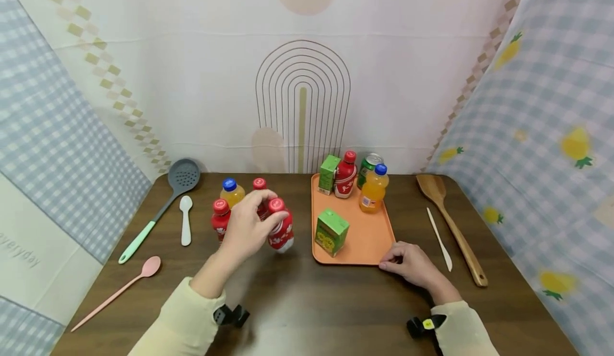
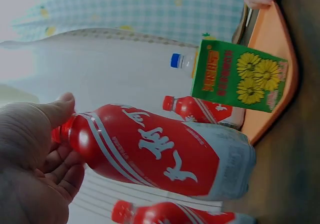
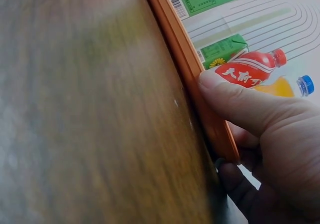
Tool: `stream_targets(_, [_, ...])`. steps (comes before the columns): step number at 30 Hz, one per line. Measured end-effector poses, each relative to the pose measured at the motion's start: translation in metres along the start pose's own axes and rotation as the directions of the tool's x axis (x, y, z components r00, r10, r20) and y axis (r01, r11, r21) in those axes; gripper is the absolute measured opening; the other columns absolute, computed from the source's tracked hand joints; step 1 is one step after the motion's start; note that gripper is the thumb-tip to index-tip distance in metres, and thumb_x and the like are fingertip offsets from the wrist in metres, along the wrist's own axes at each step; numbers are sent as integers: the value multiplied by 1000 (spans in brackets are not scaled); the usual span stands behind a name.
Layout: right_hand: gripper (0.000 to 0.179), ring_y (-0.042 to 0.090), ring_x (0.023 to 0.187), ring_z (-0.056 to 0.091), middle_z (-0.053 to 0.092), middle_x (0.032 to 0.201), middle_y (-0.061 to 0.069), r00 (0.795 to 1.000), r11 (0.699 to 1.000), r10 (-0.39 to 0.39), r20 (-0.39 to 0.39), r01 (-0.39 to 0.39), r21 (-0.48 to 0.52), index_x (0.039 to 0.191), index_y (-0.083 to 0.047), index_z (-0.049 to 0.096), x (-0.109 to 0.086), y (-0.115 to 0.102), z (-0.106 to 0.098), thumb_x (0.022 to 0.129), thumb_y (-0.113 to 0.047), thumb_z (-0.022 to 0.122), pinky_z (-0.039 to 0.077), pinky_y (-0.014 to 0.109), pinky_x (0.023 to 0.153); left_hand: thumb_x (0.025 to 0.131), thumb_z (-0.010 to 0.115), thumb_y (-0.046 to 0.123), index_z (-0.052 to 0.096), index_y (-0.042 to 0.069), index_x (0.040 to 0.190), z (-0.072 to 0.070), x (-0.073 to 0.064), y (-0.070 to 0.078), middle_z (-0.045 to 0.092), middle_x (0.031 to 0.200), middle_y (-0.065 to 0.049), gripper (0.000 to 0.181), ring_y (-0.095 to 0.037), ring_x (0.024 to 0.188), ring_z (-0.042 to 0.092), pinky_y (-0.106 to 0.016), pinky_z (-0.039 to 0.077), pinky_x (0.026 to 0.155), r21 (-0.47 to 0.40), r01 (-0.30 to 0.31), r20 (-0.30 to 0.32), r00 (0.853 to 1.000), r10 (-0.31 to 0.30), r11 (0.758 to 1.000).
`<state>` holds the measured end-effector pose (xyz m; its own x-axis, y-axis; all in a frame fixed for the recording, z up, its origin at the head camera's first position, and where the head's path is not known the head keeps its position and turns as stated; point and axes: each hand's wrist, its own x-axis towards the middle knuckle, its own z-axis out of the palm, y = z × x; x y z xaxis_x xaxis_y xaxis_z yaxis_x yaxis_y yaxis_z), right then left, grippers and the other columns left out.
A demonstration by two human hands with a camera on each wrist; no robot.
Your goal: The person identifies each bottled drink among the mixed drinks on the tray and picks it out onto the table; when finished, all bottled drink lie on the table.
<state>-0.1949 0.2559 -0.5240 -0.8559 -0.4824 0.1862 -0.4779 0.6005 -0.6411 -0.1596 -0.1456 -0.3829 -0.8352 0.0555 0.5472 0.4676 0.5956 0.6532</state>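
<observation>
My left hand (image 1: 249,223) grips a red-labelled soda bottle (image 1: 282,231) by its cap and neck, left of the orange tray (image 1: 369,247). The bottle leans slightly, and its base looks lifted off the table. Behind and beside that hand stand two more red soda bottles (image 1: 220,218) and an orange juice bottle (image 1: 231,192), partly hidden. My right hand (image 1: 410,263) pinches the tray's near right corner, thumb (image 3: 220,91) on the rim and fingers beneath. On the tray are a near green drink carton (image 1: 332,232), a far carton (image 1: 328,175), a red soda bottle (image 1: 345,176), a green can (image 1: 369,167) and an orange juice bottle (image 1: 374,189).
To the left lie a grey slotted skimmer (image 1: 183,177), a white spoon (image 1: 186,220) and a pink spoon (image 1: 144,273). A white knife (image 1: 439,239) and a wooden spatula (image 1: 451,223) lie right of the tray. A cloth backdrop (image 1: 216,89) stands behind the table.
</observation>
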Motion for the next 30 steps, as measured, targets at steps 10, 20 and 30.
stream_targets(10, [7,4,74,57,63,79,-17,999,1000,20,42,-20,-14,78,-31,73,-1,3,-3,82,-29,77,47,25,65,77,83,23,63,13,102,4,-38,-10,62,93,4,33,-16,75,54,-24,48,62,57,82,-1,997,-83,995])
stream_targets(20, [8,3,71,56,62,78,-17,997,999,46,55,-45,-15,77,-32,72,-2,1,-1,82,-28,78,46,24,63,76,84,22,62,12,99,9,-43,-12,63,92,3,33,-14,79,56,-28,52,69,94,120,-47,992,-116,988])
stream_targets(30, [7,2,69,55,62,75,-16,999,1000,14,37,-14,-2,77,-31,72,0,1,0,81,-29,78,46,23,61,73,86,26,64,14,101,3,-39,-16,62,91,6,38,-13,77,57,-26,52,65,107,112,-35,993,-109,988])
